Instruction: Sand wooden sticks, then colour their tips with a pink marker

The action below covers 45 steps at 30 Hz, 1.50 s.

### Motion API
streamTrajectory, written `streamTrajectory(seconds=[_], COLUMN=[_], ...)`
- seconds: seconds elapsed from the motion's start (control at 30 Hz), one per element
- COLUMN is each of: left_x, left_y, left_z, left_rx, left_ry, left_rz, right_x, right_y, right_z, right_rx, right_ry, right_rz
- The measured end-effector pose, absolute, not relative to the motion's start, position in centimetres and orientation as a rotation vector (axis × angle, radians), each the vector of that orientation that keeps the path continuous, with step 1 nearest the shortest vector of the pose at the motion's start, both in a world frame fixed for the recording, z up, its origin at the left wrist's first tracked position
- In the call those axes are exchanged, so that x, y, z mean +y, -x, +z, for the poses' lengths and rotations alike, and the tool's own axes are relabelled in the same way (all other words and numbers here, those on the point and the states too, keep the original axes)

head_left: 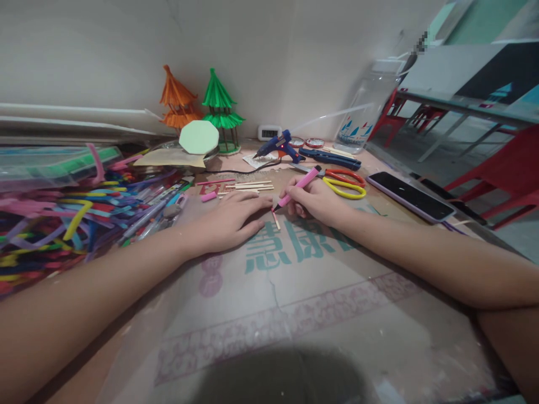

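Observation:
My right hand (309,196) is closed around a pink marker (304,184), its tip down against a short thin wooden stick (277,220). The stick's upper part is coloured pink and its lower end is bare wood. My left hand (231,220) lies flat with fingers stretched out, the fingertips close to the stick's upper end; whether they press on it I cannot tell. The marker's pink cap (208,197) rests just beyond my left hand. Behind it lie several plain sticks (252,185) and a pink-coloured stick (215,182).
Coloured pipe cleaners (76,219) heap up on the left. Orange (179,98) and green (219,95) pagoda models stand by the wall. A blue glue gun (280,147), scissors (345,188), a phone (410,196) and a clear bottle (362,112) sit at the back and right.

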State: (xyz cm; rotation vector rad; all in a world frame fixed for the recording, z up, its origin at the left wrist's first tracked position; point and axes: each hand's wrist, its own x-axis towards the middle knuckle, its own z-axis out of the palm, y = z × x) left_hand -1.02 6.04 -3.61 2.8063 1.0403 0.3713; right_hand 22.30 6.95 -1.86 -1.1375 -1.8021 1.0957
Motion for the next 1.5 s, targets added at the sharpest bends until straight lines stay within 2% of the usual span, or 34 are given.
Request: streamTrajectory(seconds=[0.5,0.77,1.5], left_x=[6.3,7.2,7.8], left_y=[1.1,0.9,0.9], left_z=[-3.7,-3.1,-3.3], left_rx=[1.011,0.914,0.87], left_ry=[-2.829,-2.862,-2.865], left_rz=[0.351,0.419,0.47], right_x=[6.9,7.2,7.1], right_y=[-22.7,-22.8,-22.5], right_z=[-1.8,-2.3,-2.0], right_rx=[-1.842,-1.705,-1.877], right_ry=[0.986,0.962,1.164], right_rz=[1.241,1.209,1.06])
